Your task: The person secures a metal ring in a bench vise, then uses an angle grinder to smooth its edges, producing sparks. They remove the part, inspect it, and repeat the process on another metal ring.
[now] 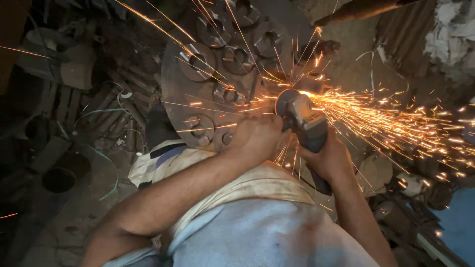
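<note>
Both hands clamped on angle grinder [303, 118]: left hand [257, 138] near its head, right hand [329, 158] round rear body; looks heavy, rigid, kicky against steel plate [173, 84].

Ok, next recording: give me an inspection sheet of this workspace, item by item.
Surface: dirt floor, dark and littered.
Job's things: angle grinder throwing sparks rightward at the edge of a round metal plate carrying ring-shaped pieces.
Clutter: scrap metal at left, debris at right.
Grippers: left hand grips near the grinder's head; right hand grips its body.
Cables: thin wire on the floor at left.
Surroundings: rough pale wall at upper right.
</note>
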